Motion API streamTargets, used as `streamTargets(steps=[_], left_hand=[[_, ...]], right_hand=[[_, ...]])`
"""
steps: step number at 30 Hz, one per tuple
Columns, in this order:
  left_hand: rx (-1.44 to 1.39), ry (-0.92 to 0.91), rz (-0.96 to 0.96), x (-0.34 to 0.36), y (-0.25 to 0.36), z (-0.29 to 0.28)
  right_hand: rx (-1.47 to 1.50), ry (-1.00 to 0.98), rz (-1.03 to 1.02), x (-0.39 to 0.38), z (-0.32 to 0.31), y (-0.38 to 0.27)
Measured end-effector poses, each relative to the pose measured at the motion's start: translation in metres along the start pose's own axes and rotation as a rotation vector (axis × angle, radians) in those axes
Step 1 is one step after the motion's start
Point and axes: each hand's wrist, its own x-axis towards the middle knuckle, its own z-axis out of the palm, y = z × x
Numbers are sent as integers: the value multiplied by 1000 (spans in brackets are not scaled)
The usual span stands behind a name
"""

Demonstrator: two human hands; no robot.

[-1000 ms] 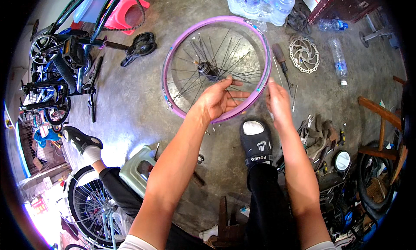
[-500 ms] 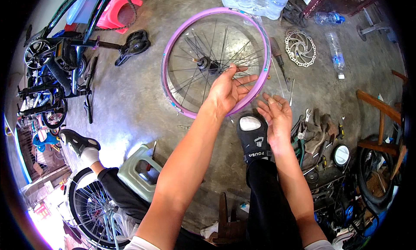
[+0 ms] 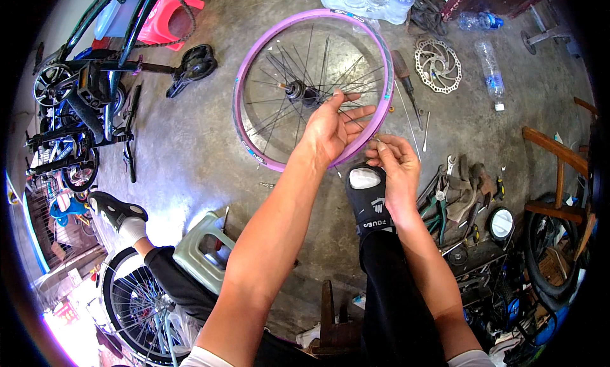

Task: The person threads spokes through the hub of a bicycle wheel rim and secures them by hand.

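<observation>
A purple-rimmed bicycle wheel leans in front of me, its black hub and thin spokes showing inside the rim. My left hand reaches in among the spokes at the lower right, with thumb and index finger closing on a spoke and the other fingers spread behind. Just outside the rim, my right hand pinches with thumb and fingertips beside its lower right edge. What lies in that pinch is too small to make out. Beneath the right hand is my black shoe.
Right of the wheel lie a screwdriver, a brake disc and plastic bottles. Pliers and other tools are by my right forearm. A bicycle frame stands at left, near a saddle and a greenish stool.
My right hand has moved left to the rim, its fingers drawn from loosely spread into a pinch. The left hand stays among the spokes.
</observation>
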Motion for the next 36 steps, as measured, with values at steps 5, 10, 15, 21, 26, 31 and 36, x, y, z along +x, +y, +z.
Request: streamTargets(steps=[5,10,15,21,26,31,36], left_hand=[[-10,1,2,0,0,-1],[-15,-5,7,2,-1,-2],[-7,10,7,1,0,-1],[-17,10,8,-1,-1,3],[-9,17,8,0,0,0],[-8,20,5,2,-1,0],[4,8,6,2,-1,-3]], right_hand=[[-12,1,24,-1,1,-1],[-9,23,9,1,3,-1],[-17,33,5,1,3,0],[32,38,23,0,4,0],[40,40,44,1,4,1],[-32,50,7,2,3,3],[-153,76,-63,0,5,4]])
